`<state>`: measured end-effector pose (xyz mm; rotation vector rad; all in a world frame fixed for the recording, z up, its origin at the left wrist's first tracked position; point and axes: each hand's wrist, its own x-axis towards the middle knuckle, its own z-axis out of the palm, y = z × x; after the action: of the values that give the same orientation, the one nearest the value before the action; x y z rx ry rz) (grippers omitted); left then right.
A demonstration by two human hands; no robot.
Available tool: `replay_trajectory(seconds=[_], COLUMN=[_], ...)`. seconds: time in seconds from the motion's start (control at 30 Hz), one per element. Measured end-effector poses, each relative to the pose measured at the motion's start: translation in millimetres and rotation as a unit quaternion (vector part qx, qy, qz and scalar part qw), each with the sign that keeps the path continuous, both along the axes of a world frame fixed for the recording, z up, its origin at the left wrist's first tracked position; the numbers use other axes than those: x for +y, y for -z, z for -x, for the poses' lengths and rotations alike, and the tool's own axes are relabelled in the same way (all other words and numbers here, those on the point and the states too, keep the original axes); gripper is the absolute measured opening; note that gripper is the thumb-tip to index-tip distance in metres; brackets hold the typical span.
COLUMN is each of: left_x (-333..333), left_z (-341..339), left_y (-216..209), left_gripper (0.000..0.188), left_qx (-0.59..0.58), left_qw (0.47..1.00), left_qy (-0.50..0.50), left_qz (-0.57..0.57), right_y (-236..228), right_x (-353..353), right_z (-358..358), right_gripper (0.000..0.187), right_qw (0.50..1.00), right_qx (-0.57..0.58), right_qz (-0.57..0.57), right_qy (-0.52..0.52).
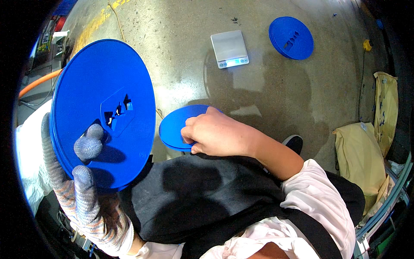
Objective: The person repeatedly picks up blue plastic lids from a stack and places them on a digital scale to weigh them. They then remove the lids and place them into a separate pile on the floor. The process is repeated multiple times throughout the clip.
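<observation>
My left hand (88,190), in a grey knitted glove, grips a large blue disc (129,151) raised at the left. Two gloved fingertips show on its face; the other visible fingers lie along its left rim. Layered edges there suggest more than one disc. Jagged cut-outs pierce its middle. Bare and curled, my right hand (222,131) is closed on a smaller-looking blue disc (174,125) beyond my lap, its fingertips near the disc's middle. Whether that disc rests on something is hidden.
On the concrete floor stands a silver digital scale (228,46) with a lit display. Another blue disc stack (302,41) lies to its right. Tan bags (362,159) stand at the far right. An orange hose (41,82) runs along the left, near a white bag (32,159).
</observation>
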<state>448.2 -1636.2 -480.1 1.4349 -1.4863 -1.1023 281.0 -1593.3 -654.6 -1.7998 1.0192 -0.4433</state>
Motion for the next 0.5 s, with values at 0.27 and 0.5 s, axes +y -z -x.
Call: replay_trajectory(seconds=[0.27,0.5], left_x=[-0.5,-2.1], left_z=[2.3,-4.0], left_y=[-2.2,-1.4], left_gripper=[0.078,0.079], left_qx=[-0.007,-0.015], left_qw=[1.0,1.0], left_qy=[0.01,0.013], left_qz=[0.003,0.0], right_y=[-5.3,-5.5], right_x=[-1.5,-1.8], right_z=[-0.5,-1.0], right_gripper=[0.019,0.019], right_qw=[0.999,0.999], right_qx=[0.023,0.027], right_qz=[-0.026,-0.026], right_qy=[-0.01,-0.013])
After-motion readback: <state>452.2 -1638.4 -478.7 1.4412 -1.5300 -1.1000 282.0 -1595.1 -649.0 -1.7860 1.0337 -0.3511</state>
